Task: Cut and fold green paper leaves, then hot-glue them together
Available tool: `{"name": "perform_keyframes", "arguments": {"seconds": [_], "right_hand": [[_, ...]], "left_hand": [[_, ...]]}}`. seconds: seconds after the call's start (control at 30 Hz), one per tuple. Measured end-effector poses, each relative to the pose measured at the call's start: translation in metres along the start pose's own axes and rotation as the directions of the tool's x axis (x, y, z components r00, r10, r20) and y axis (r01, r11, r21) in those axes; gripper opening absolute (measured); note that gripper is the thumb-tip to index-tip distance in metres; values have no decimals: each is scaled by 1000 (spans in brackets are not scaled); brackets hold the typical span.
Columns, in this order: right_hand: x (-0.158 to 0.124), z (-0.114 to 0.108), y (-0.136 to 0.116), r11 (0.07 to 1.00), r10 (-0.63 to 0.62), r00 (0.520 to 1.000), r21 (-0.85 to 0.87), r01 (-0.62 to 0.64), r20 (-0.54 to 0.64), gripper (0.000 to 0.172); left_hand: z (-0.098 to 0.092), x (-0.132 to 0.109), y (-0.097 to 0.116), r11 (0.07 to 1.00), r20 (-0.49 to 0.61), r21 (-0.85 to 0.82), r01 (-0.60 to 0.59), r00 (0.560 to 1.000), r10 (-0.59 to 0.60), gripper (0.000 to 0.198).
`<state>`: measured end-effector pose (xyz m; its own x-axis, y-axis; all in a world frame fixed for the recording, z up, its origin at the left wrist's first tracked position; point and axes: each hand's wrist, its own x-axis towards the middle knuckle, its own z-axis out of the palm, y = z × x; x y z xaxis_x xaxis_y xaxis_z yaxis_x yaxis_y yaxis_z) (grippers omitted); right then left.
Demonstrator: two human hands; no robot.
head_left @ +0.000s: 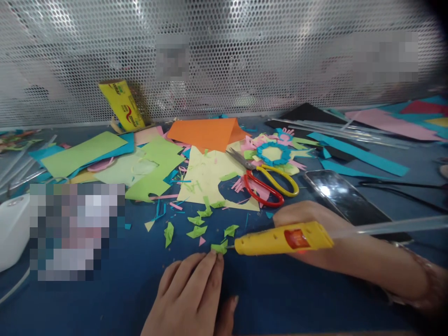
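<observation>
My right hand [304, 215] is wrapped round a yellow hot glue gun [273, 239], a clear glue stick [392, 226] sticking out of its back. Its metal nozzle tip meets the right side of a small folded green paper piece [219, 248]. From the near side, my left hand [192, 289] holds that piece down on the table with its fingertips, thumb apart. Similar folded green paper pieces [196, 232] lie scattered just beyond. Behind the glue gun rest scissors [259, 173] with one red and one yellow handle, blades slightly parted.
A smartphone [345, 198] lies right, behind my right forearm. Coloured paper sheets [157, 163], an orange folded sheet [206, 133] and a paper flower with a blue ring [273, 153] cover the back. A yellow packet [124, 105] leans on the perforated metal screen [224, 60]. A white device [14, 233] stands left.
</observation>
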<state>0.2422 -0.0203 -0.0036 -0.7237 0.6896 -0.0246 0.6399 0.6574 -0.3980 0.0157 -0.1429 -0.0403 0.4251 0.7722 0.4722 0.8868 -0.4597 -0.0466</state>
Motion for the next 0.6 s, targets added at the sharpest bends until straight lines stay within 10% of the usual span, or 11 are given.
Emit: {"name": "perform_keyframes", "arguments": {"seconds": [0.6], "right_hand": [[-2, 3, 3, 997, -64, 998, 40, 65, -28, 22]], "left_hand": [[1, 1, 0, 1000, 12, -4, 9, 1000, -9, 35]]}}
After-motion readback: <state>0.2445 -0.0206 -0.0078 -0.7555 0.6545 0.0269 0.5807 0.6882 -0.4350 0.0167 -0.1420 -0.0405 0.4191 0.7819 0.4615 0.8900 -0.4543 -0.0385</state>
